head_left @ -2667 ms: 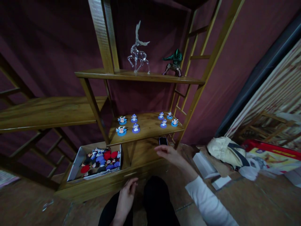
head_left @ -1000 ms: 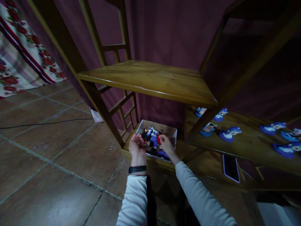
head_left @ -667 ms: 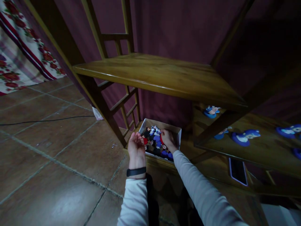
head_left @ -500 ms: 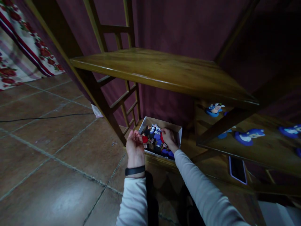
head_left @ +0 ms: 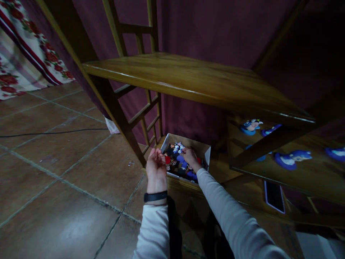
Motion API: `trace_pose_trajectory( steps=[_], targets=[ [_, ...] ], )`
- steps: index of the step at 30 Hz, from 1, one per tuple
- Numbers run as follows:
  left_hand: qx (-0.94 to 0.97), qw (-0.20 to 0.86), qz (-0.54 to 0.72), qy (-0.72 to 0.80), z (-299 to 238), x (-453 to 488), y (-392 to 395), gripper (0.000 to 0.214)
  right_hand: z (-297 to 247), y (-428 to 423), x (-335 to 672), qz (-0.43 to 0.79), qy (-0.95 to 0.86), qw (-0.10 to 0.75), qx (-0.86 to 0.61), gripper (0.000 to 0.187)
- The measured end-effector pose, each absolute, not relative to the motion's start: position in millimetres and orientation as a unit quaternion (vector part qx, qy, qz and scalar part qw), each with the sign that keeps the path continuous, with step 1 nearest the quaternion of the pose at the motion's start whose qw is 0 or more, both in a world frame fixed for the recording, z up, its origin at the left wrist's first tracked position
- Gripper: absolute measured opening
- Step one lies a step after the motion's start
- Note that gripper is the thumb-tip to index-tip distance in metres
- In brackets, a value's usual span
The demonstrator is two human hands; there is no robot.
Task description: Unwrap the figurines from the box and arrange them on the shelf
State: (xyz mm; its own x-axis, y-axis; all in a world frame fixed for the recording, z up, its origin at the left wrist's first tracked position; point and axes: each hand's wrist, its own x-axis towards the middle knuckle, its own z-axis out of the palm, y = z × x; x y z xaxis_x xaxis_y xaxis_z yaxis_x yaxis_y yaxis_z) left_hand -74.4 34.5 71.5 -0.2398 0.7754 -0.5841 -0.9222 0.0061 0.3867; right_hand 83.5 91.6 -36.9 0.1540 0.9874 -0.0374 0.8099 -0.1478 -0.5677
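A white cardboard box stands on the bottom shelf, filled with small figurines in blue, red, black and white. My right hand is inside it from the right, fingers bent together and touching the figurines; what they grip, if anything, is too small to make out. At the box's left front edge is my left hand, palm up, its fingers loosely curled and apart, holding nothing that shows. A black band circles the left wrist.
A wooden shelf board spans above the box. To the right, blue and white figurines lie on another shelf, with a phone lower down. A black cable crosses the tiled floor. Floral cloth hangs at far left.
My right hand has moved left within the box, uncovering red pieces on its right side. My left hand stays nearly still. The view has shifted slightly.
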Motion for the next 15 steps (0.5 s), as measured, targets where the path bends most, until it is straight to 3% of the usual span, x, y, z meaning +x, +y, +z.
trace_pose_trajectory(
  steps=[9,12,15],
  targets=[
    [-0.082,0.618,0.685,0.377,69.9,-66.0,35.0,0.020,-25.1,81.2,81.3,0.176,-0.664,0.195,-0.701,0.013],
    [-0.053,0.610,0.690,0.387,66.1,-60.1,36.7,0.018,-14.9,75.6,84.3,0.219,-0.617,0.282,-0.701,0.016],
    [0.011,0.592,0.697,0.405,57.9,-48.1,40.1,0.013,-2.7,55.8,90.6,0.345,-0.481,0.407,-0.696,0.020]
  ],
)
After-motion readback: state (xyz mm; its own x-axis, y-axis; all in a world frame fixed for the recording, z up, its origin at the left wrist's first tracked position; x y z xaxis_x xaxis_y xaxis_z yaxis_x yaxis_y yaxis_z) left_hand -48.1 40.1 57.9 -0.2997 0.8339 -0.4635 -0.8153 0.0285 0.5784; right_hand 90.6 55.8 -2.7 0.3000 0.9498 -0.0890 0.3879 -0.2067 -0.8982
